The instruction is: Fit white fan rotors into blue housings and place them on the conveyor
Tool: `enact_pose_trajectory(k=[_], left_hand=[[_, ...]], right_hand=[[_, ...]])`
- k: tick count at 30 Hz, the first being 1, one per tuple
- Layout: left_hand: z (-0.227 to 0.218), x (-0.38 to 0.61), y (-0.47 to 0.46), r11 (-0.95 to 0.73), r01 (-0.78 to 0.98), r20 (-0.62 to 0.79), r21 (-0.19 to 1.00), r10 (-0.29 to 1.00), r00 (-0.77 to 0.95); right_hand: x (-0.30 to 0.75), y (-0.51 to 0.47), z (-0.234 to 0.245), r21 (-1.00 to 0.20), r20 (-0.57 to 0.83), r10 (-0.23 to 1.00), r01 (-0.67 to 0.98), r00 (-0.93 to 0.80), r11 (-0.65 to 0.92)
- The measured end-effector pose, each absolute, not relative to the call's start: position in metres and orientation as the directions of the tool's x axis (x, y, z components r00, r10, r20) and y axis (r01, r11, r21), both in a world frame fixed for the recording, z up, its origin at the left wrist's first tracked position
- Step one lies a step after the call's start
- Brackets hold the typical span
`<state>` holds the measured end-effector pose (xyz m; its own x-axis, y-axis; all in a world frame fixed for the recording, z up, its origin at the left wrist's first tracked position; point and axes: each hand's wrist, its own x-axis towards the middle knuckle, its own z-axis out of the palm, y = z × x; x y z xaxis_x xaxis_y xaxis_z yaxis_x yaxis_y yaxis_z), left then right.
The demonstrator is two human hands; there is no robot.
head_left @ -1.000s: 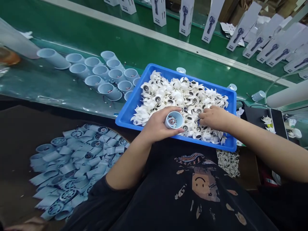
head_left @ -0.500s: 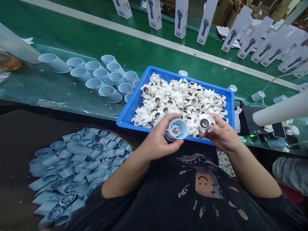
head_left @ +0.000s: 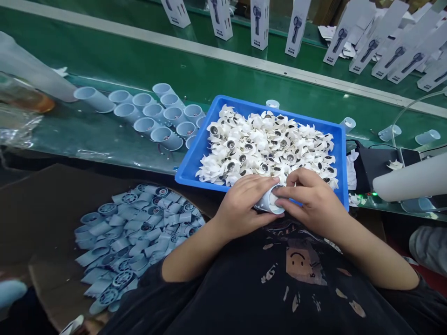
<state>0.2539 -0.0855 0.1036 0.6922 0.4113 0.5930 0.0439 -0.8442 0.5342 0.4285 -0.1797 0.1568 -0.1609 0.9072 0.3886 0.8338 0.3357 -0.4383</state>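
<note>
My left hand is wrapped round a light blue plastic cylinder, tilted with its open end towards the right. Inside that mouth sits a white fan impeller, mostly hidden by fingers. The fingertips of my right hand pinch the impeller at the opening. Just beyond both hands stands a blue tray heaped with white fan impellers, many showing dark round hubs.
Several blue cylinders stand grouped on the green bench left of the tray. A large pile of cylinders lies in a brown container at lower left. Printed boxes line the back. A white tube and black device are at right.
My right hand has moved left, bringing the impeller from beside the cylinder into its open end. The cylinder has tipped to face right. The view has shifted slightly.
</note>
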Motion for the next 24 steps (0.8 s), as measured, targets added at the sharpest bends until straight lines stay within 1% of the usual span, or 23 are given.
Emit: enact_pose_trajectory(k=[3, 5, 9, 10, 13, 14, 17, 19, 22, 24], left_hand=[[0.106, 0.255, -0.09, -0.875, 0.089, 0.658, 0.476, 0.421, 0.625], [0.108, 0.256, -0.091, -0.888, 0.08, 0.675, 0.453, 0.4, 0.62], [0.11, 0.257, -0.087, -0.894, 0.046, 0.658, 0.445, 0.361, 0.66], [0.109, 0.257, -0.085, -0.892, 0.051, 0.646, 0.45, 0.365, 0.67], [0.107, 0.259, -0.078, -0.877, 0.082, 0.606, 0.473, 0.391, 0.693], [0.107, 0.26, -0.076, -0.876, 0.079, 0.6, 0.476, 0.389, 0.699], [0.108, 0.263, -0.07, -0.89, 0.028, 0.592, 0.454, 0.326, 0.737], [0.111, 0.266, -0.066, -0.894, 0.014, 0.579, 0.447, 0.301, 0.758], [0.116, 0.27, -0.063, -0.908, -0.001, 0.585, 0.42, 0.27, 0.765], [0.117, 0.274, -0.062, -0.922, -0.027, 0.605, 0.385, 0.231, 0.762]], right_hand=[[0.425, -0.177, 0.151, -0.463, 0.414, 0.901, 0.823, -0.127, 0.329], [0.426, -0.179, 0.151, -0.458, 0.43, 0.895, 0.825, -0.119, 0.33], [0.433, -0.188, 0.154, -0.339, 0.491, 0.858, 0.874, -0.152, 0.349], [0.435, -0.19, 0.154, -0.33, 0.515, 0.843, 0.873, -0.154, 0.36], [0.441, -0.196, 0.15, -0.357, 0.606, 0.784, 0.835, -0.134, 0.419], [0.443, -0.198, 0.148, -0.356, 0.615, 0.777, 0.831, -0.136, 0.427], [0.448, -0.202, 0.142, -0.323, 0.579, 0.801, 0.859, -0.154, 0.398], [0.451, -0.206, 0.141, -0.324, 0.608, 0.783, 0.86, -0.128, 0.393], [0.453, -0.209, 0.14, -0.325, 0.681, 0.723, 0.838, -0.115, 0.439], [0.453, -0.208, 0.138, -0.286, 0.651, 0.745, 0.862, -0.145, 0.418]])
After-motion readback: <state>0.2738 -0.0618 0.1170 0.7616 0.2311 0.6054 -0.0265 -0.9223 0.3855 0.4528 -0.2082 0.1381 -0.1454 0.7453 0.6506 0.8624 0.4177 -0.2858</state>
